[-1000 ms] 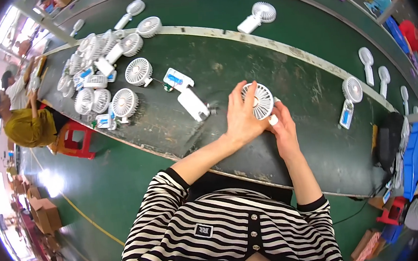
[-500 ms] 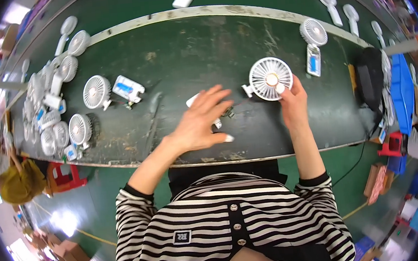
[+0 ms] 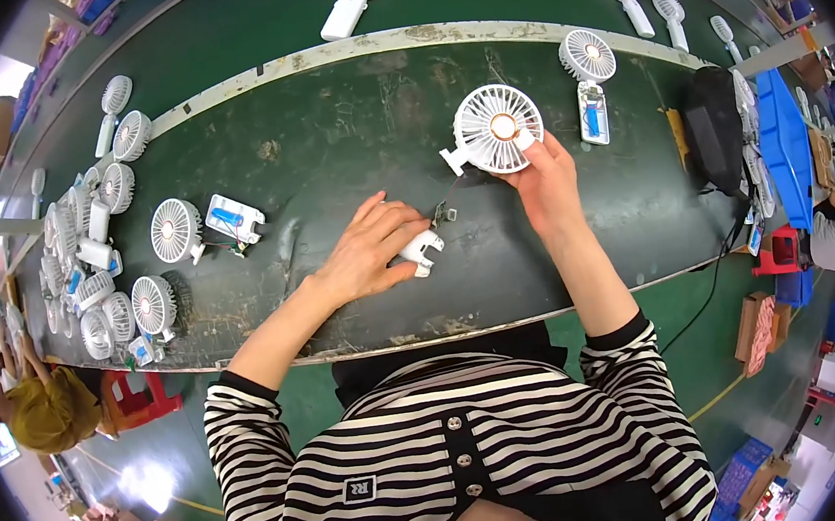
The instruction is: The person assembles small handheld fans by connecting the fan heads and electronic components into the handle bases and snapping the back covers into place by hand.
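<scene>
My right hand (image 3: 545, 184) grips the rim of a round white fan head (image 3: 478, 126), thumb on its front grille, and holds it above the dark table. A small white hinge piece juts from the fan head's lower left. My left hand (image 3: 368, 249) is closed over a white fan handle shell (image 3: 424, 249), mostly hidden under the fingers, with its notched end showing. Beside that end sits a small circuit board (image 3: 445, 215), and a thin wire runs from it toward the fan head.
Left of my hands lie a fan head (image 3: 176, 230) and an opened handle with a blue battery (image 3: 235, 219). Several white fans (image 3: 84, 242) pile up at the far left. Another opened fan (image 3: 592, 113) lies right, near a black bag (image 3: 713, 132). A co-worker (image 3: 50, 406) sits at left.
My left hand has gone from spread fingers above the handle shell to closing on it. The fan head in my right hand shows slightly farther up and left, as the whole view has shifted.
</scene>
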